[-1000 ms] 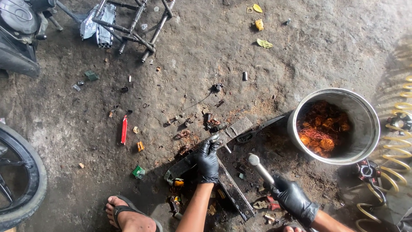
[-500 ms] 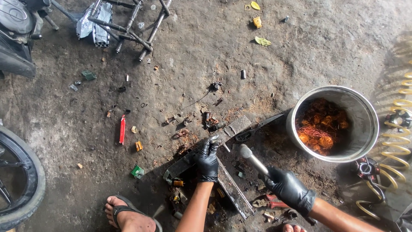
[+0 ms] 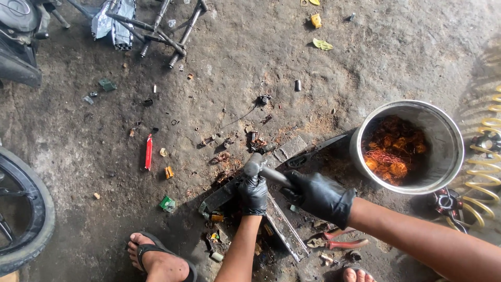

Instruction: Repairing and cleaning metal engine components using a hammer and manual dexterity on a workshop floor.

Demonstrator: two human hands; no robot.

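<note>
Hammering step: right hand (image 3: 318, 196) grips hammer (image 3: 263, 169), head down on the small part pinched by left hand (image 3: 253, 194) against metal bar (image 3: 284, 230); next blow needs steady aim.

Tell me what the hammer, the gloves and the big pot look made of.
Hammer: grey metal head, dull; the handle looks dark metal too, though unclear. Gloves, left hand and right hand: thin black rubber-like film, slightly glossy. Pot: silvery brushed metal, likely steel or aluminium.

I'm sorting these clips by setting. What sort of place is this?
Probably an informal motorcycle repair or scrap yard on bare ground: a black spoked wheel, a round metal pot of copper wire, and a gloved right hand swinging a steel hammer.
</note>
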